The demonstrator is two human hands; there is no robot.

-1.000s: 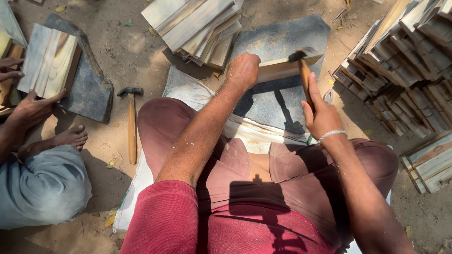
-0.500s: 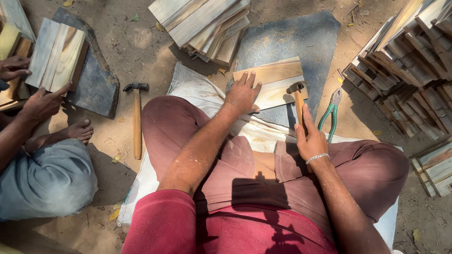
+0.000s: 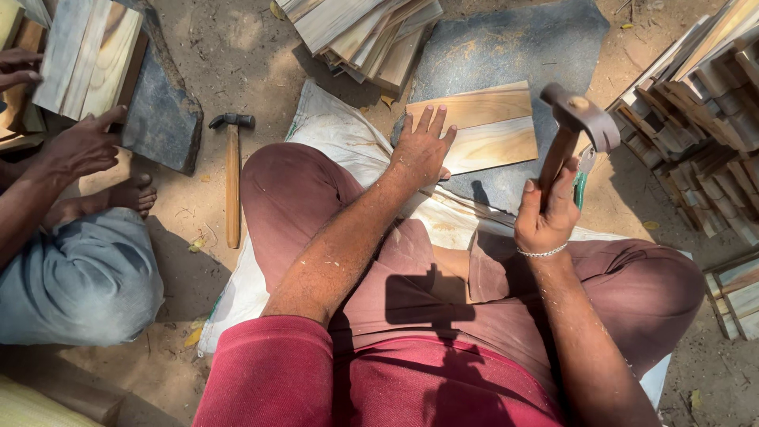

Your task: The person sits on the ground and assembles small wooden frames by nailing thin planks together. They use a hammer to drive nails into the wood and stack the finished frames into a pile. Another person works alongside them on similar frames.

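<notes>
Wooden boards (image 3: 490, 126) under left hand (image 3: 421, 150), hammer (image 3: 571, 130) in right hand (image 3: 544, 217)

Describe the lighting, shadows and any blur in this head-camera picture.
Head view: hard sunlight from above, with bright patches on the sandy ground and the white sack. The person's own dark shadow falls on their lap. The left hand pressing the wooden boards is sharp. The raised hammer in the right hand is only slightly soft. Stacked slats at right lie partly in shade.

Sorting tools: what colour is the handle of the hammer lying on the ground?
Light brown wood on the spare hammer, head view.
</notes>
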